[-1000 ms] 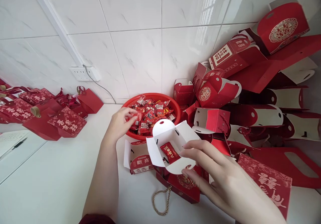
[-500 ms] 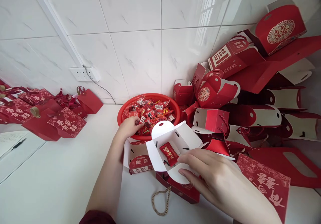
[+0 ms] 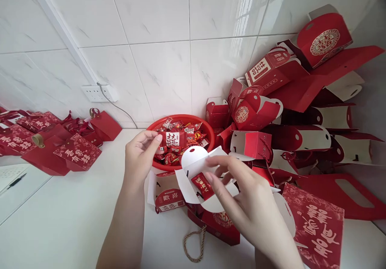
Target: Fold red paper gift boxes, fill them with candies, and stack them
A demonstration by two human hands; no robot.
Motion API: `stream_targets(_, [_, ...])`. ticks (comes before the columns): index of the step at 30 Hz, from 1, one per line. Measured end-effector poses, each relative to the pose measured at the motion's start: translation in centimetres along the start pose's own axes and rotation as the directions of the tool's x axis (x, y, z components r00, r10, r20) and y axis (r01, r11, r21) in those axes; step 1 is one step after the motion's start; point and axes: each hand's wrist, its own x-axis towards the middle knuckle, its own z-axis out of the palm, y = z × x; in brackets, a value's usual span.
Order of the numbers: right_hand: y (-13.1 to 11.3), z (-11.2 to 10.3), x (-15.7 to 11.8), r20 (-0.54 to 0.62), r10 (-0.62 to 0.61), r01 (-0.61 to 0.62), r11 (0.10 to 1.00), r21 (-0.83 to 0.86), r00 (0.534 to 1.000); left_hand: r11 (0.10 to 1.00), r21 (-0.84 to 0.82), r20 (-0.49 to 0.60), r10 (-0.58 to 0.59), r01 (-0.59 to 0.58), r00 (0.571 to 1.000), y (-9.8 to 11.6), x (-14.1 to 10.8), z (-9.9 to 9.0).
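Observation:
My left hand (image 3: 140,152) pinches a red wrapped candy (image 3: 172,138) with a white label, held just above the red plastic basket (image 3: 150,127) full of candies. Over an open gift box (image 3: 184,186) with white inner flaps hovers my right hand (image 3: 241,196), its thumb and fingers apart and nothing seen between them. Inside that box lies one red candy packet (image 3: 202,185). Whether the right fingers touch the back flap, I cannot tell. A smaller box (image 3: 169,198) stands open at its left, and a dark red box with a twisted cord handle (image 3: 194,245) lies below it.
Many red gift boxes (image 3: 256,110) are heaped along the wall at the right. A flat floral red box (image 3: 316,220) lies near my right forearm. Closed red boxes (image 3: 78,152) cluster at the left, near a pen (image 3: 16,180) and paper. A wall socket (image 3: 99,93) has a cable.
My left hand has risen from the basket with a candy pinched in it. My right hand has lifted slightly and opened wider over the white-lined box.

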Motion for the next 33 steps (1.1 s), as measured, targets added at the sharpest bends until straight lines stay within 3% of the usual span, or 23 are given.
stream_targets(4, [0.8, 1.0, 0.8, -0.028, 0.103, -0.102, 0.993, 0.052, 0.994, 0.994, -0.101, 0.130, -0.039, 0.053, 0.991, 2.4, -2.9, 1.4])
stream_targets(9, [1.8, 0.8, 1.5, 0.014, 0.192, -0.192, 0.970, 0.146, 0.981, 0.996, -0.092, 0.332, 0.012, 0.020, 0.943, 3.0, -4.5, 2.6])
stream_targets(12, [2.3, 0.3, 1.8, 0.068, 0.220, -0.230, 0.921, 0.316, 0.973, 0.999, -0.011, 0.438, 0.031, -0.030, 0.898, 3.2, -4.6, 2.9])
stream_targets(16, [2.5, 0.1, 1.9, 0.104, 0.191, -0.217, 0.875, 0.433, 0.976, 0.996, -0.077, 0.566, 0.001, 0.051, 0.825, 3.5, -4.8, 3.3])
stream_targets(24, [2.6, 0.5, 2.6, 0.190, 0.115, -0.202, 0.820, 0.536, 0.975, 0.989, -0.135, 0.567, 0.032, 0.055, 0.823, 2.9, -4.8, 2.9])
stream_targets(28, [3.0, 0.7, 2.6, 0.178, 0.107, -0.183, 0.848, 0.497, 0.978, 0.992, -0.119, 0.589, 0.046, 0.030, 0.807, 3.0, -4.6, 2.8])
stream_targets(33, [2.9, 0.9, 2.2, 0.163, 0.137, -0.191, 0.903, 0.386, 0.977, 0.997, -0.076, 0.547, 0.022, 0.023, 0.837, 2.8, -4.8, 2.6])
